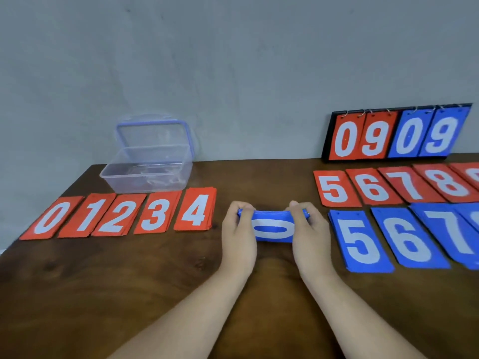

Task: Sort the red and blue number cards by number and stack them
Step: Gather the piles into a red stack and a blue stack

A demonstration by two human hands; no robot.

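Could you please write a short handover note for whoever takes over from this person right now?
Hands: the left hand and right hand each grip one end of the blue stack, which has 0 on top, at the middle of the table.
Cards: red piles 0 to 4 lie in a row on the left. Red piles from 5 up and blue piles from 5 up lie in two rows on the right, running out of view.
Done: cards are laid out by number.
Left: probably gathering the remaining piles in order. The cards under the blue 0 are hidden.
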